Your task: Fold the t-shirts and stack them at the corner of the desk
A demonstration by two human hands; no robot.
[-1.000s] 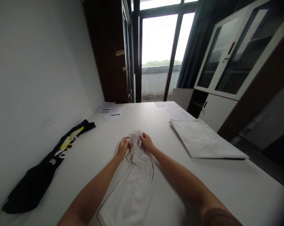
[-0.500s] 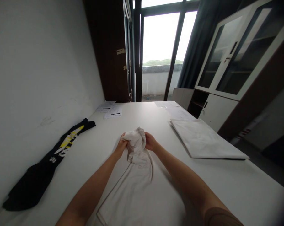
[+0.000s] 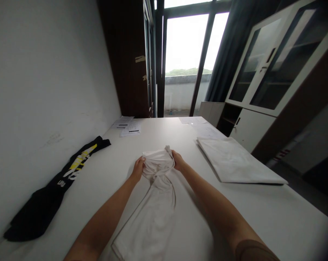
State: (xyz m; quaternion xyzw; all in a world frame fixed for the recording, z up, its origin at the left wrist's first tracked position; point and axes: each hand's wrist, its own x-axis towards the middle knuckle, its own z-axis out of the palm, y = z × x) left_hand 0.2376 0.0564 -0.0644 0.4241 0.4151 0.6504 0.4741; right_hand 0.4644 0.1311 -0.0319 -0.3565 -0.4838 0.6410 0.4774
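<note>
A white, thin garment (image 3: 155, 214) lies lengthwise on the table in front of me; I cannot tell its exact kind. Its far end is bunched and spread between my hands, and darker lines run down its sides. On the left edge of that end, my left hand (image 3: 138, 168) is closed with the thumb on top. My right hand (image 3: 177, 160) grips the opposite edge, its fingertips partly hidden behind the fabric. The near part of the garment lies loosely toward the bottom of the view.
A black garment (image 3: 41, 203) with yellow and white print lies folded long against the wall on the left. Right of my arm is a folded white cloth (image 3: 237, 161). Printed papers (image 3: 131, 127) rest at the table's far left, near a dark cabinet (image 3: 125, 54).
My hands have moved slightly apart. The crumpled far end of the white garment is now stretched wider and flatter between them.
</note>
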